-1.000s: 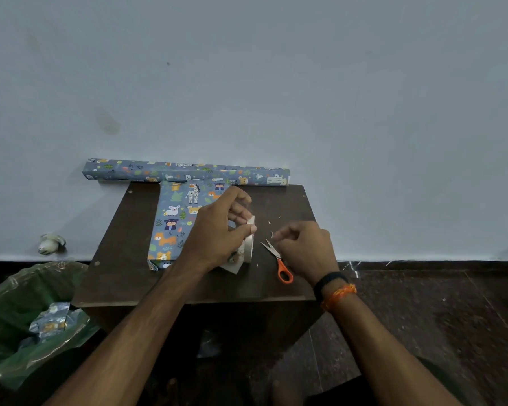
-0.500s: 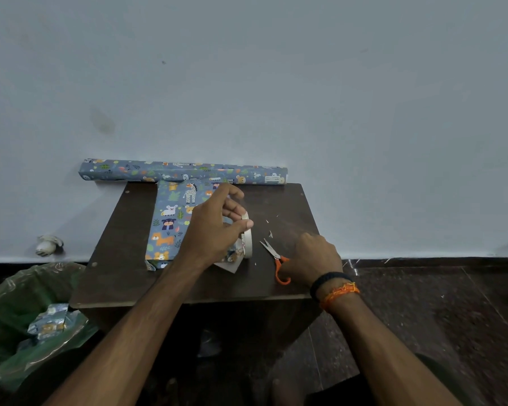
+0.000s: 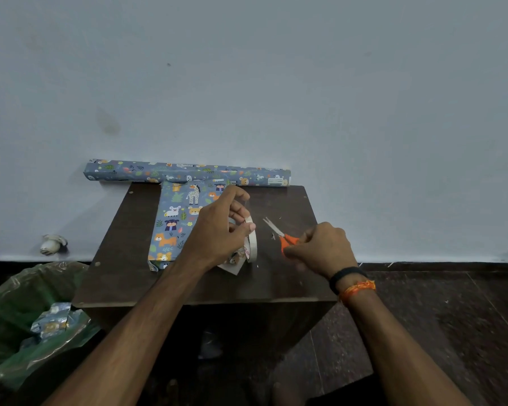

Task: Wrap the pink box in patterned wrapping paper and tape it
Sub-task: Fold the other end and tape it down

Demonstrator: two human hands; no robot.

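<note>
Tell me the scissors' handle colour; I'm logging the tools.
Orange. The scissors show best in the head view, handles gripped by the right hand.

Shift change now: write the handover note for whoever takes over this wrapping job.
Left hand holds the tape roll upright over the table.
Right hand grips the orange scissors, blades pointing away.
The box lies on the table, covered in patterned paper; the paper roll lies along the wall.
Done: paper around the box.
Left: cut tape, stick down the loose near-end flap.
</note>
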